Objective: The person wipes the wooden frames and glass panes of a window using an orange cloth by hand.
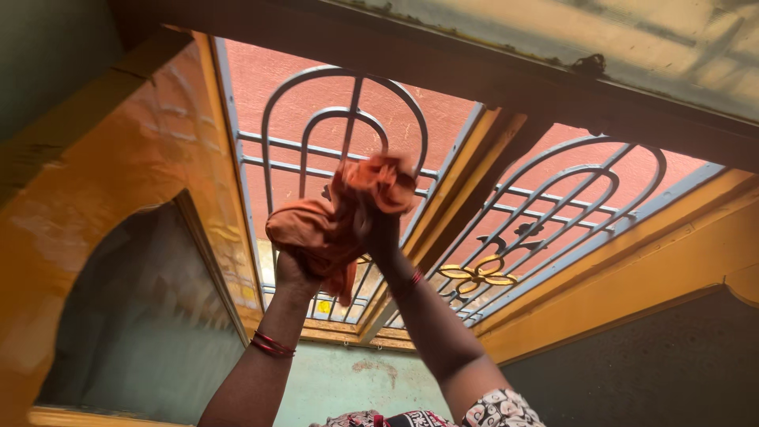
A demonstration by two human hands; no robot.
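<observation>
An orange cloth (332, 225) is bunched up near the middle of the view, raised overhead against a window grille (348, 126) of grey curved bars. The left hand (294, 265) grips the cloth's rounded lower lump at about 8 o'clock, fingers wrapped shut on it and mostly buried in the folds; the right hand (383, 237) holds the upper bunch at about 2 o'clock, its fingers also closed into the fabric — the cloth spills over both and a tail hangs down between the wrists. Red bangles (271, 345) ring the left wrist. At 3 o'clock a second grille panel (553, 213) carries a yellow flower ornament (478, 273). An orange wall with an arched niche (142, 316) lies at 9 o'clock — a dark beam (474, 71) crosses at 12.
</observation>
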